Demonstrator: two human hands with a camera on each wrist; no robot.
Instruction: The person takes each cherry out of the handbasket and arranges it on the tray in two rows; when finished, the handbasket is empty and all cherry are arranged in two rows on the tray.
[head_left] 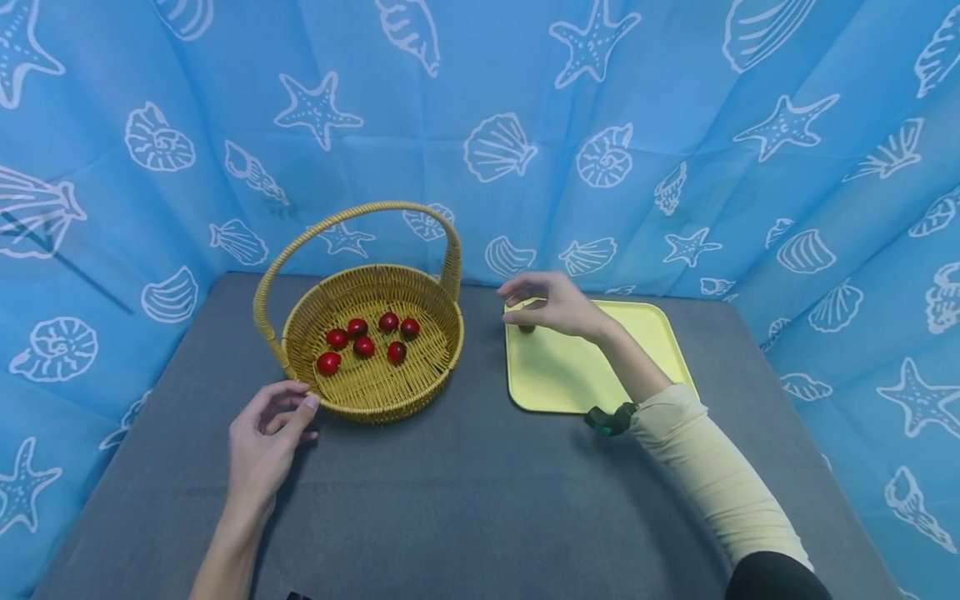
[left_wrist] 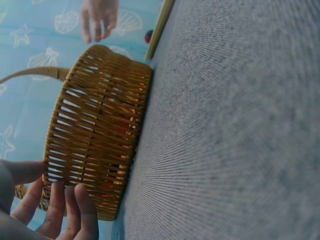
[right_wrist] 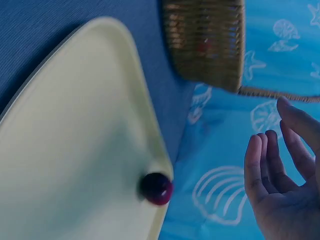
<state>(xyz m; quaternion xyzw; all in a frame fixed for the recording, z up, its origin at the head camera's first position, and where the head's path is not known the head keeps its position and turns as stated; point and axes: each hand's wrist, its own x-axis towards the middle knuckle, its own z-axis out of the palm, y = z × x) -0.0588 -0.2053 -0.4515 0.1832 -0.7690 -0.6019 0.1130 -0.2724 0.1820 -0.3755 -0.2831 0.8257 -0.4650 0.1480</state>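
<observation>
A round woven basket [head_left: 382, 407] with a tall arched handle holds several red cherries [head_left: 363, 347]. At its near left rim is my left hand [head_left: 266, 437], and in the left wrist view the thumb and fingers [left_wrist: 85, 210] pinch the rim. To the right lies a yellow tray [head_left: 566, 375]. One dark red cherry [right_wrist: 156, 188] sits in the tray's far left corner, partly hidden by my hand in the head view. Above that cherry hovers my right hand [head_left: 551, 307], its fingers loosely bent and apart from it, holding nothing.
A grey cloth [head_left: 465, 500] covers the table under the basket and tray. Behind and at both sides hangs a blue curtain [head_left: 525, 83] with white shells and starfish. A dark green band [head_left: 611, 419] hangs at the right sleeve's cuff, by the tray's near edge.
</observation>
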